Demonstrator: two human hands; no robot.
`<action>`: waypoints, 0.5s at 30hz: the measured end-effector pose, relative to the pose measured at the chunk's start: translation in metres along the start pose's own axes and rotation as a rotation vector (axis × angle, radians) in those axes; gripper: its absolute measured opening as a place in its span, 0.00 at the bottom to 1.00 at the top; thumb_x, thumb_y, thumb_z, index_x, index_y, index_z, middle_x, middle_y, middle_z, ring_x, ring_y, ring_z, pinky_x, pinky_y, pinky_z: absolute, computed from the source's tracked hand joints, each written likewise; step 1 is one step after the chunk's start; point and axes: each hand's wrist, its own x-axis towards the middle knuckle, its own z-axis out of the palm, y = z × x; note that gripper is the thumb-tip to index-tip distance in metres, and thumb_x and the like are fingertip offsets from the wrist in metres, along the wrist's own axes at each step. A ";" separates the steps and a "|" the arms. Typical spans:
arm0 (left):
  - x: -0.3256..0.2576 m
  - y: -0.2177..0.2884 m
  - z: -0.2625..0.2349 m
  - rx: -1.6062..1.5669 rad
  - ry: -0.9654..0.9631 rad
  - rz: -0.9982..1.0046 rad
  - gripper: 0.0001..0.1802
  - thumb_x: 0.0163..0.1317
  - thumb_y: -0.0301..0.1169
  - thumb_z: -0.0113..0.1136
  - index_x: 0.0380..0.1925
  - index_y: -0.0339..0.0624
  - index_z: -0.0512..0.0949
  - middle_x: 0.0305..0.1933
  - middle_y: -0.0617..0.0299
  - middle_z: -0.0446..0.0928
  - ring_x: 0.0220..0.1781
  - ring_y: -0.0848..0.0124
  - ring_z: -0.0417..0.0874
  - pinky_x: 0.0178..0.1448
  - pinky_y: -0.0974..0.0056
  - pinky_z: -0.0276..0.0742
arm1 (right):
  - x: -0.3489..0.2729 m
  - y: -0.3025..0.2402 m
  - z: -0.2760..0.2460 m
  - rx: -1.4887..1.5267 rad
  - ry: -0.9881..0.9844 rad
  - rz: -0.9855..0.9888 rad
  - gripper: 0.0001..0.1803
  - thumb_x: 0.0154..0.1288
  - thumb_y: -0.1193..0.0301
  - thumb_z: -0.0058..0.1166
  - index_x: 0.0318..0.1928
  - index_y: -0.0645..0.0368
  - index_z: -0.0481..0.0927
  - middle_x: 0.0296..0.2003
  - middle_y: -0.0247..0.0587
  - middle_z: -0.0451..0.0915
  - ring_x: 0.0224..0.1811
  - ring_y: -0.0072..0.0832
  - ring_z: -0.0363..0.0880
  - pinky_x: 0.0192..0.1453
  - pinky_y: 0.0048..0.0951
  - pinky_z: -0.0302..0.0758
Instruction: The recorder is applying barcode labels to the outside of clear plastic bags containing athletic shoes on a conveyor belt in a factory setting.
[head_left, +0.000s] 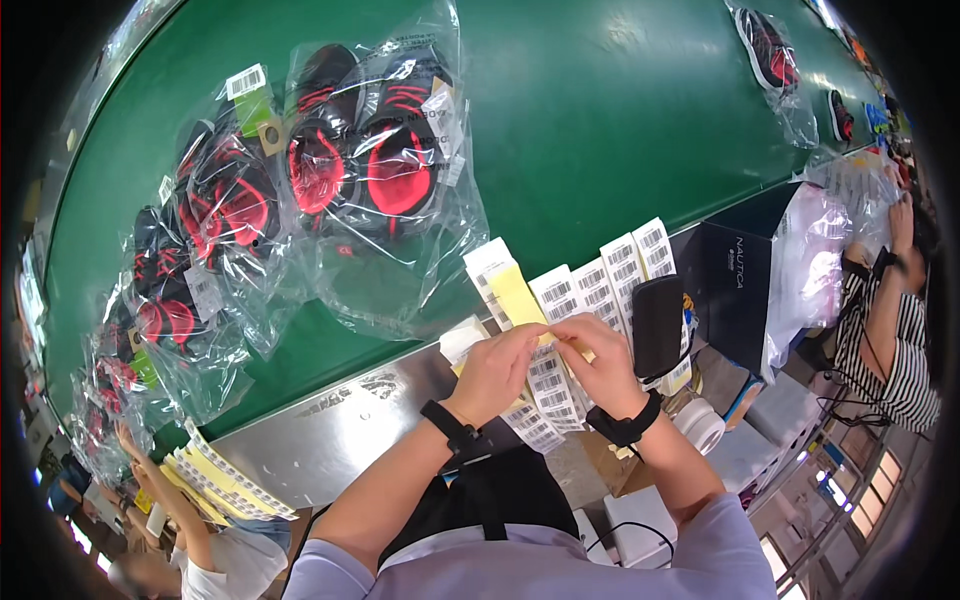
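Together: both hands met at the middle, above the strips of white barcode labels on yellow backing paper [560,360] that lay fanned over the edge of the grey metal counter [330,440].
Left hand [495,372]: its fingers [528,338] were closed in a pinch on the yellow backing of one strip; a black wristband sat on the wrist.
Right hand [600,365]: its fingers [565,335] were pinched shut on the same strip, tips touching those of the left hand; it wore a black wristband too.
Label strip: held between the two hands, its free end rising just beyond the fingers [512,290].
Beyond the fingers: clear plastic bags holding black and red shoes [375,170] lay on the green belt [600,110], well apart from the hands.
Right of the fingers: a black pouch [657,325] stood near, then a dark box [735,280].
Left and below: another stack of yellow-backed labels [225,480].
Far right: another person in a striped sleeve [890,350].
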 end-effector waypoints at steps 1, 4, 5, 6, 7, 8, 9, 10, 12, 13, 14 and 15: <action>0.000 0.000 0.000 -0.013 -0.001 -0.009 0.11 0.69 0.23 0.56 0.49 0.37 0.81 0.34 0.49 0.84 0.30 0.60 0.85 0.36 0.62 0.78 | 0.001 0.001 -0.001 0.012 -0.009 0.000 0.13 0.60 0.84 0.60 0.47 0.66 0.83 0.38 0.46 0.82 0.40 0.39 0.83 0.45 0.33 0.78; 0.001 0.002 -0.002 -0.018 -0.042 -0.027 0.11 0.69 0.23 0.56 0.49 0.37 0.81 0.34 0.51 0.84 0.29 0.65 0.84 0.35 0.64 0.77 | -0.001 0.004 -0.004 0.067 -0.037 0.018 0.13 0.60 0.84 0.60 0.46 0.65 0.83 0.38 0.45 0.82 0.39 0.35 0.83 0.43 0.31 0.78; 0.002 0.002 -0.002 -0.014 -0.061 -0.032 0.11 0.69 0.23 0.56 0.49 0.37 0.82 0.34 0.52 0.84 0.28 0.67 0.83 0.34 0.65 0.76 | -0.002 0.006 -0.005 0.100 -0.047 0.031 0.13 0.60 0.84 0.60 0.46 0.65 0.83 0.38 0.45 0.82 0.39 0.35 0.83 0.43 0.30 0.78; 0.002 0.002 -0.002 -0.025 -0.063 -0.038 0.11 0.69 0.23 0.56 0.49 0.38 0.81 0.35 0.51 0.84 0.30 0.62 0.84 0.35 0.62 0.77 | -0.002 0.007 -0.006 0.135 -0.059 0.040 0.12 0.61 0.84 0.60 0.46 0.65 0.83 0.38 0.44 0.82 0.39 0.34 0.83 0.43 0.30 0.78; 0.001 0.002 -0.002 -0.037 -0.065 -0.044 0.11 0.68 0.23 0.55 0.49 0.38 0.81 0.37 0.49 0.84 0.32 0.57 0.85 0.36 0.58 0.78 | -0.003 0.007 -0.006 0.136 -0.045 0.042 0.12 0.61 0.84 0.60 0.46 0.65 0.83 0.38 0.44 0.82 0.39 0.33 0.83 0.43 0.30 0.78; 0.002 0.002 -0.002 -0.048 -0.067 -0.051 0.11 0.68 0.23 0.55 0.49 0.39 0.80 0.38 0.48 0.84 0.34 0.52 0.85 0.37 0.55 0.79 | -0.004 0.006 -0.005 0.137 -0.031 0.044 0.12 0.61 0.84 0.60 0.46 0.65 0.83 0.38 0.44 0.82 0.39 0.33 0.83 0.43 0.29 0.78; 0.002 0.002 -0.002 -0.048 -0.064 -0.052 0.11 0.68 0.23 0.56 0.49 0.39 0.80 0.38 0.48 0.84 0.34 0.51 0.85 0.37 0.55 0.79 | -0.006 0.006 -0.005 0.138 -0.018 0.046 0.11 0.61 0.84 0.60 0.45 0.65 0.83 0.39 0.44 0.82 0.38 0.32 0.83 0.43 0.29 0.78; 0.002 0.003 -0.002 -0.048 -0.061 -0.054 0.11 0.68 0.23 0.56 0.49 0.39 0.80 0.38 0.48 0.84 0.34 0.51 0.85 0.38 0.55 0.79 | -0.007 0.006 -0.004 0.130 -0.009 0.044 0.11 0.61 0.84 0.60 0.45 0.65 0.84 0.38 0.44 0.82 0.38 0.32 0.83 0.42 0.29 0.78; 0.003 0.002 -0.001 -0.048 -0.058 -0.051 0.11 0.68 0.24 0.56 0.49 0.39 0.80 0.39 0.48 0.84 0.35 0.51 0.85 0.38 0.54 0.79 | -0.009 0.006 -0.003 0.114 0.007 0.041 0.11 0.61 0.84 0.60 0.44 0.65 0.84 0.38 0.43 0.82 0.38 0.32 0.83 0.42 0.29 0.78; 0.002 0.000 0.000 -0.047 -0.059 -0.047 0.11 0.68 0.24 0.56 0.49 0.39 0.80 0.39 0.48 0.84 0.35 0.51 0.85 0.38 0.54 0.79 | -0.009 0.007 -0.002 0.100 0.015 0.037 0.10 0.61 0.84 0.60 0.43 0.65 0.84 0.37 0.43 0.82 0.38 0.33 0.83 0.42 0.29 0.78; 0.002 0.000 0.000 -0.046 -0.059 -0.042 0.11 0.68 0.24 0.56 0.48 0.39 0.80 0.39 0.48 0.84 0.35 0.51 0.85 0.38 0.54 0.79 | -0.010 0.007 -0.002 0.086 0.024 0.033 0.10 0.61 0.84 0.61 0.43 0.65 0.84 0.36 0.43 0.82 0.38 0.34 0.83 0.42 0.30 0.78; 0.003 0.000 0.000 -0.039 -0.060 -0.051 0.11 0.68 0.24 0.55 0.48 0.39 0.80 0.39 0.48 0.84 0.35 0.51 0.85 0.38 0.54 0.79 | -0.010 0.008 -0.001 0.072 0.033 0.028 0.09 0.60 0.84 0.61 0.42 0.65 0.84 0.35 0.43 0.82 0.38 0.35 0.83 0.41 0.30 0.77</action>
